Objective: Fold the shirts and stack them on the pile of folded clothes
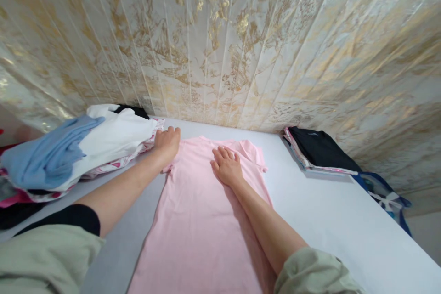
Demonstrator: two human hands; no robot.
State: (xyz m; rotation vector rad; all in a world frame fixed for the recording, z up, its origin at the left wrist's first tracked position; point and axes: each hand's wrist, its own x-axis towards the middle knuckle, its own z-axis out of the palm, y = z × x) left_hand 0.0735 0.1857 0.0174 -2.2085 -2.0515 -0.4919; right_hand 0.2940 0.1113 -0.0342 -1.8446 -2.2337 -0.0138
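A pink T-shirt (200, 220) lies spread flat on the white table (344, 220), neck end toward the wall. My left hand (167, 141) rests on its far left shoulder, fingers curled over the sleeve area. Whether they grip cloth is hidden. My right hand (226, 164) lies flat and open on the upper chest of the shirt, fingers together and stretched toward the wall. Both forearms reach across the table from sage-green sleeves.
A loose heap of clothes (69, 151) with a blue and a white garment on top sits at the left. A folded stack with a black garment on top (319, 149) lies at the right by the marbled wall. A blue bag (386, 193) hangs past the table's right edge.
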